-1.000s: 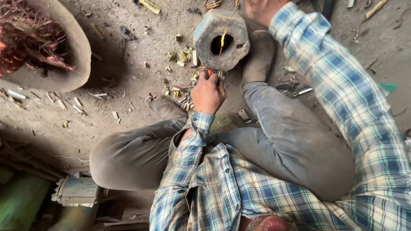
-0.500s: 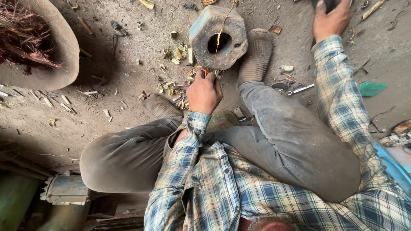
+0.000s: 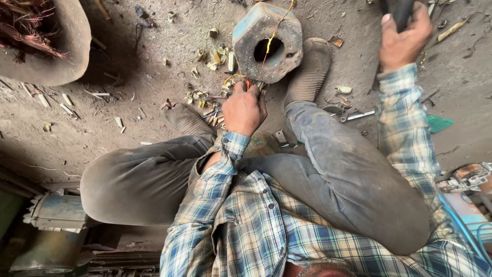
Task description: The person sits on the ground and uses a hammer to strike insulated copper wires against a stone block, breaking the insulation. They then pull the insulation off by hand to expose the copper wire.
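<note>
Down on the dirt floor (image 3: 128,97), between the seated person's knees, stands a heavy hexagonal metal block (image 3: 266,41) with a round hole through it, one shoe (image 3: 307,72) braced against its side. A thin copper wire (image 3: 274,36) runs up out of the hole and over the block's top edge. The left hand (image 3: 245,110) sits just below the block, its grip closed tight on the wire ends and a scrap of orange insulation at the block's lower face. The right hand (image 3: 402,38) is raised high at the far right, its grip clamped round a dark tool handle (image 3: 397,10); the head of that tool is out of view.

To my eye, doing this well means keeping the wire taut and the block pinned by the foot, fingers clear of the face. The left wrist is bent forward with the plaid sleeve (image 3: 230,149) pushed back; the right arm is stretched almost straight. Yellowish scraps (image 3: 215,54) litter the floor around the block, and a basin (image 3: 56,51) of reddish wire sits at the far left corner.
</note>
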